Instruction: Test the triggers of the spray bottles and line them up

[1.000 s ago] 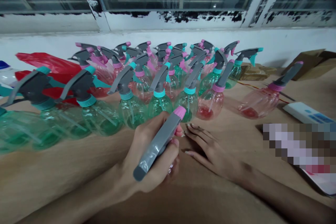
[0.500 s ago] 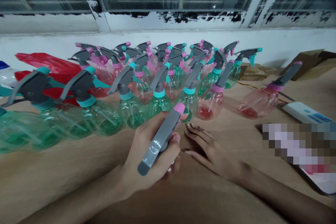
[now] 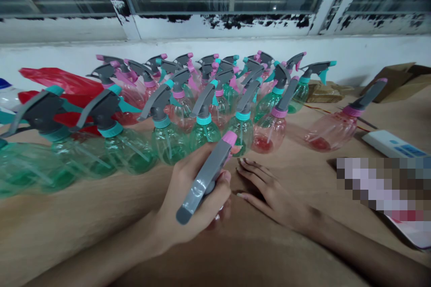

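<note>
My left hand [image 3: 188, 202] is closed around a spray bottle [image 3: 206, 179] with a grey head and a pink nozzle tip. Its body is mostly hidden under the hand; a bit of pinkish plastic shows below the fingers. To the right, my right hand [image 3: 269, 190] lies flat on the table [image 3: 141, 215] with its fingers stretched out, holding nothing. Just beyond both hands stand a green spray bottle [image 3: 205, 134] with a turquoise collar and a pink spray bottle [image 3: 269, 132].
Rows of green and pink spray bottles fill the table's far side. A lone pink spray bottle [image 3: 332, 130] stands at right, near a white box-shaped item [image 3: 393, 143] and a blurred-out flat object [image 3: 387, 193]. Behind are a red plastic bag [image 3: 63, 80] and a brown carton [image 3: 400, 83].
</note>
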A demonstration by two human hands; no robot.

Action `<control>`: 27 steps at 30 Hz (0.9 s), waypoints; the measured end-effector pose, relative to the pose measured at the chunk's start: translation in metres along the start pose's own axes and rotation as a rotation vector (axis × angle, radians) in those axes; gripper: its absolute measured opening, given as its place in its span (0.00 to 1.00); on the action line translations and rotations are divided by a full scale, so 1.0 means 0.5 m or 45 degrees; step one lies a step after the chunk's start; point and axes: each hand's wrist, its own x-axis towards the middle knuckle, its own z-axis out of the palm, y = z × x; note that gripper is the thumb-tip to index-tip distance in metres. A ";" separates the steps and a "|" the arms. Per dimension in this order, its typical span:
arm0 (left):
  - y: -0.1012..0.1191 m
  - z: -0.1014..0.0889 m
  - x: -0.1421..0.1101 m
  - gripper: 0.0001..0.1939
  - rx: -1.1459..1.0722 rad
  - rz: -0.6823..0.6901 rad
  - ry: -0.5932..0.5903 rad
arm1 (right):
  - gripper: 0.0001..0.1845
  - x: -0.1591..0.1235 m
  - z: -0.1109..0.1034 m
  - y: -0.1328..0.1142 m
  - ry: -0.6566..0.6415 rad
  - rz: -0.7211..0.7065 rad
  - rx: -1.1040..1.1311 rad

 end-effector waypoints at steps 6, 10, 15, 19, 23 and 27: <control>-0.007 0.001 0.001 0.18 -0.074 0.072 -0.044 | 0.29 0.000 -0.001 -0.001 -0.021 0.007 -0.021; -0.013 0.002 0.001 0.18 -0.071 0.106 0.008 | 0.29 0.000 -0.001 -0.001 -0.028 0.015 -0.024; -0.011 0.001 -0.001 0.18 -0.084 0.070 -0.015 | 0.29 0.000 0.000 0.000 -0.015 0.014 -0.012; -0.008 -0.001 -0.002 0.18 -0.087 0.063 -0.015 | 0.28 0.000 -0.001 -0.001 0.000 0.018 -0.011; -0.008 0.000 -0.001 0.18 -0.131 0.019 -0.057 | 0.29 0.000 0.000 0.000 0.003 0.013 -0.006; -0.007 -0.001 0.001 0.17 -0.116 -0.002 -0.050 | 0.29 0.000 0.002 0.001 0.003 0.005 0.003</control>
